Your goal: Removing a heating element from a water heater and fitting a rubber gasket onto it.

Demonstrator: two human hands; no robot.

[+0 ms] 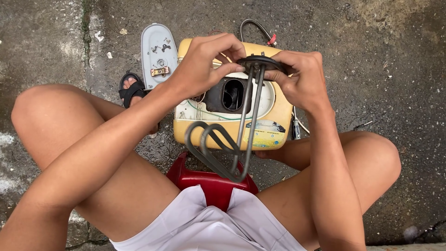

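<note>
I hold a grey metal heating element by its round black flange, its bent tube loops pointing toward me. My left hand grips the flange's left side. My right hand grips its right side. Below the element lies a yellow appliance casing on the ground, opened up, with a dark oval opening and green and white wires inside.
A grey oblong cover plate with small metal fittings lies on the wet concrete, left of the casing. A black cable with a red end curls behind it. I sit on a red stool, knees spread, one sandalled foot beside the plate.
</note>
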